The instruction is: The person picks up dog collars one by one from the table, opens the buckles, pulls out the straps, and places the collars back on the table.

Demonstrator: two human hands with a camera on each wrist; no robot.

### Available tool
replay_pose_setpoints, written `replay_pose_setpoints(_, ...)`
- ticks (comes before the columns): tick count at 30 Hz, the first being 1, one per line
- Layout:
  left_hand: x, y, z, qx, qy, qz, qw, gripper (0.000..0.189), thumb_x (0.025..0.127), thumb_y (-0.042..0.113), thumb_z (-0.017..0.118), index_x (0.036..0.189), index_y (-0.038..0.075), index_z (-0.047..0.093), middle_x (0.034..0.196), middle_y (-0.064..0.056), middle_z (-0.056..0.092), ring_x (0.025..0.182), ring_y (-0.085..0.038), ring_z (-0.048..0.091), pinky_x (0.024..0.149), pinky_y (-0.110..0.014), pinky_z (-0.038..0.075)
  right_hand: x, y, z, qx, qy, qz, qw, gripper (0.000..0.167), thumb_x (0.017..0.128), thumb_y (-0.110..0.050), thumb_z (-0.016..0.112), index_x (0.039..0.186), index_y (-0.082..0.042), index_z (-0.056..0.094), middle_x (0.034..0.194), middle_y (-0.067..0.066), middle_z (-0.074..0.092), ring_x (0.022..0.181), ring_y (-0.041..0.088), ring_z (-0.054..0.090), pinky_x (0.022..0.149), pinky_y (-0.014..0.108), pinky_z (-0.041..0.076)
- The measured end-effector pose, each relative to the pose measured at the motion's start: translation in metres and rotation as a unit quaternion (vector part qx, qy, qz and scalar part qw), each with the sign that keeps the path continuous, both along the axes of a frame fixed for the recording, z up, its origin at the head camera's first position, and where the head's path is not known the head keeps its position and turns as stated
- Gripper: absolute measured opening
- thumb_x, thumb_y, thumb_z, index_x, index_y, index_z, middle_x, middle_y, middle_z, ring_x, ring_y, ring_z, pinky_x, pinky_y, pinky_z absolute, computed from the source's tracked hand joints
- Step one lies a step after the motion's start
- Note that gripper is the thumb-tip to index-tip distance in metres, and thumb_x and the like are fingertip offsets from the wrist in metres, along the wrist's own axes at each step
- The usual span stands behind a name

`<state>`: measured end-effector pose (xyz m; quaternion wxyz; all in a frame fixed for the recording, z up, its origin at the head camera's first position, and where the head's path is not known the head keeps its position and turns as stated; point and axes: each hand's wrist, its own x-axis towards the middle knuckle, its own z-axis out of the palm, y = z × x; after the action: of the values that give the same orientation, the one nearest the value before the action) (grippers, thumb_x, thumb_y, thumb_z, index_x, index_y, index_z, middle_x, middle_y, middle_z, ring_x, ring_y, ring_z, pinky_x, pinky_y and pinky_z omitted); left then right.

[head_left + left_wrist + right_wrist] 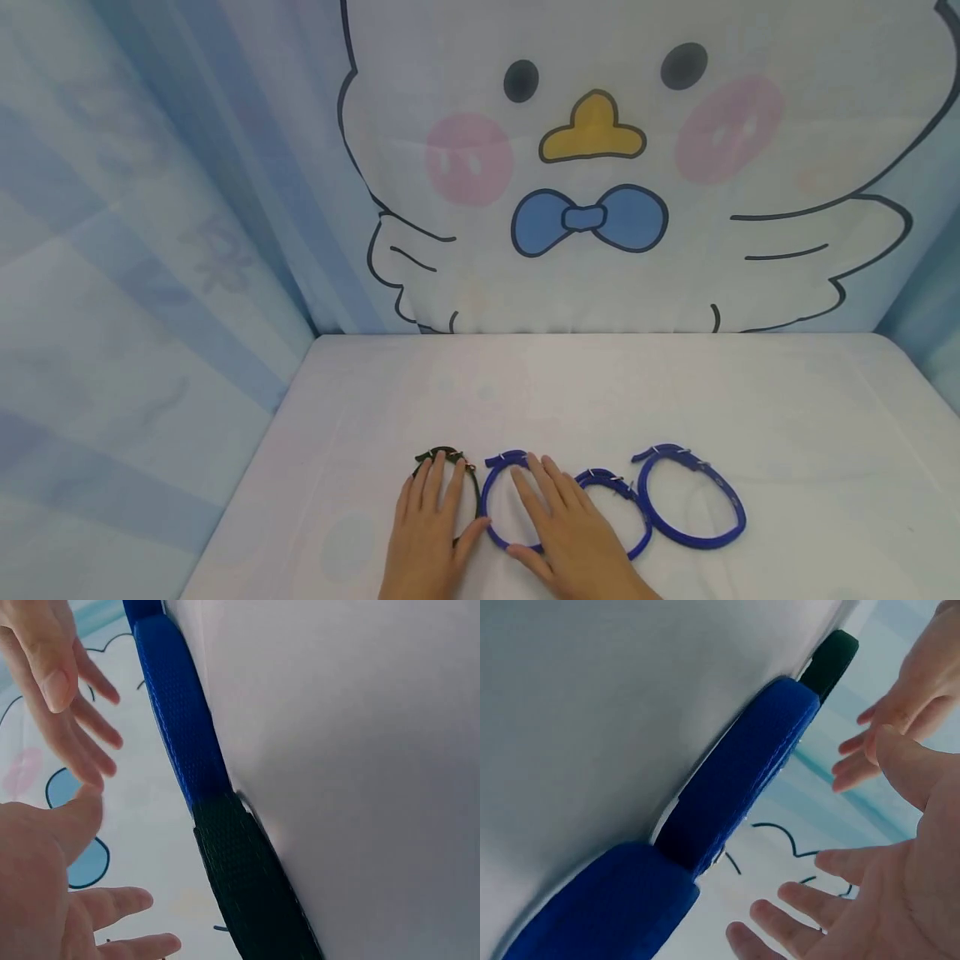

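Several buckled collars lie in a row. The dark green collar [450,451] is leftmost, partly hidden beneath my left hand [427,521], whose fingers are stretched out over it. Beside it comes the first blue collar [485,500]. My right hand [576,527] spreads over the gap between that one and the middle blue collar [645,537], covering parts of both. Farthest right is a larger blue collar [738,504], in full view. In the left wrist view, a blue strap [180,712] meets the green strap [255,885], with both hands hovering nearby, holding nothing.
The collars lie on a pale cloth-covered table [600,392]. Behind it hangs a curtain [480,283] printed with a cartoon bird wearing a blue bow tie. More blue and white curtain [112,333] runs along the left side.
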<state>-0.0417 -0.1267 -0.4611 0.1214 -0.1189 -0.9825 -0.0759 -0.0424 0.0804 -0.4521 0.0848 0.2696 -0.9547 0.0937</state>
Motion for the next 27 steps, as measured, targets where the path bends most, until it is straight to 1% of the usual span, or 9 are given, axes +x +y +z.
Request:
replay_pose_setpoints(3, -0.002, -0.003, 0.003, 0.012, -0.018, 0.007, 0.9997, 0.069, 0.094, 0.052, 0.060, 0.148, 0.010, 0.046, 0.152, -0.018, 0.043, 0.140, -0.038, 0.040, 0.114, -0.055, 0.035, -0.002, -0.006, 0.001, -0.023, 0.002, 0.013, 0.9996, 0.075, 0.093, -0.054, 0.060, 0.149, -0.007, 0.043, 0.154, 0.017, 0.041, 0.140, 0.035, 0.041, 0.109, 0.046, 0.045)
replay_pose_setpoints(6, -0.004, -0.007, 0.006, 0.020, -0.027, 0.011, 0.9994, 0.068, 0.095, 0.050, 0.059, 0.148, 0.009, 0.045, 0.152, -0.018, 0.043, 0.138, -0.037, 0.042, 0.113, -0.053, 0.037, -0.005, -0.012, 0.003, -0.036, -0.023, 0.023, 0.9988, 0.074, 0.094, -0.051, 0.061, 0.149, -0.006, 0.042, 0.154, 0.018, 0.040, 0.141, 0.035, 0.040, 0.110, 0.047, 0.044)
replay_pose_setpoints(10, -0.006, -0.013, 0.008, 0.018, -0.025, 0.010, 0.9995, 0.065, 0.096, 0.047, 0.061, 0.145, 0.007, 0.048, 0.148, -0.019, 0.046, 0.134, -0.036, 0.046, 0.110, -0.052, 0.040, -0.009, -0.019, 0.004, -0.031, -0.061, 0.031, 0.9972, 0.074, 0.095, -0.049, 0.061, 0.151, -0.005, 0.039, 0.155, 0.018, 0.039, 0.143, 0.034, 0.038, 0.113, 0.048, 0.040)
replay_pose_setpoints(13, -0.007, -0.017, 0.009, 0.017, -0.027, 0.011, 0.9994, 0.064, 0.095, 0.046, 0.062, 0.144, 0.007, 0.049, 0.146, -0.019, 0.049, 0.133, -0.035, 0.048, 0.109, -0.052, 0.041, -0.011, -0.025, 0.005, -0.035, -0.079, 0.032, 0.9957, 0.074, 0.095, -0.049, 0.061, 0.151, -0.006, 0.037, 0.155, 0.017, 0.039, 0.143, 0.033, 0.038, 0.113, 0.049, 0.039)
replay_pose_setpoints(16, -0.010, -0.020, 0.010, 0.024, -0.040, 0.021, 0.9987, 0.064, 0.094, 0.045, 0.064, 0.144, 0.007, 0.050, 0.146, -0.018, 0.049, 0.133, -0.035, 0.048, 0.109, -0.053, 0.042, -0.013, -0.030, 0.005, -0.043, -0.090, 0.035, 0.9944, 0.073, 0.096, -0.048, 0.060, 0.151, -0.005, 0.037, 0.154, 0.017, 0.040, 0.142, 0.033, 0.039, 0.112, 0.051, 0.040)
replay_pose_setpoints(21, -0.014, -0.024, 0.010, 0.031, -0.064, 0.043, 0.9966, 0.064, 0.094, 0.047, 0.063, 0.144, 0.008, 0.051, 0.148, -0.019, 0.046, 0.135, -0.036, 0.045, 0.111, -0.054, 0.039, -0.016, -0.039, 0.007, -0.057, -0.096, 0.039, 0.9930, 0.071, 0.097, -0.048, 0.058, 0.149, -0.003, 0.040, 0.151, 0.018, 0.043, 0.140, 0.033, 0.042, 0.111, 0.049, 0.042)
replay_pose_setpoints(24, -0.017, -0.026, 0.009, 0.034, -0.067, 0.047, 0.9961, 0.065, 0.094, 0.048, 0.064, 0.143, 0.008, 0.051, 0.148, -0.019, 0.046, 0.134, -0.036, 0.046, 0.110, -0.054, 0.039, -0.019, -0.044, 0.008, -0.060, -0.103, 0.036, 0.9922, 0.070, 0.098, -0.047, 0.058, 0.149, -0.003, 0.040, 0.149, 0.017, 0.045, 0.138, 0.032, 0.044, 0.110, 0.047, 0.043)
replay_pose_setpoints(27, -0.020, -0.029, 0.008, 0.036, -0.061, 0.042, 0.9966, 0.063, 0.093, 0.045, 0.066, 0.141, 0.006, 0.052, 0.145, -0.020, 0.050, 0.131, -0.037, 0.049, 0.107, -0.055, 0.042, -0.021, -0.050, 0.010, -0.052, -0.109, 0.034, 0.9920, 0.069, 0.097, -0.045, 0.060, 0.148, -0.003, 0.041, 0.147, 0.017, 0.047, 0.137, 0.030, 0.045, 0.110, 0.045, 0.044)
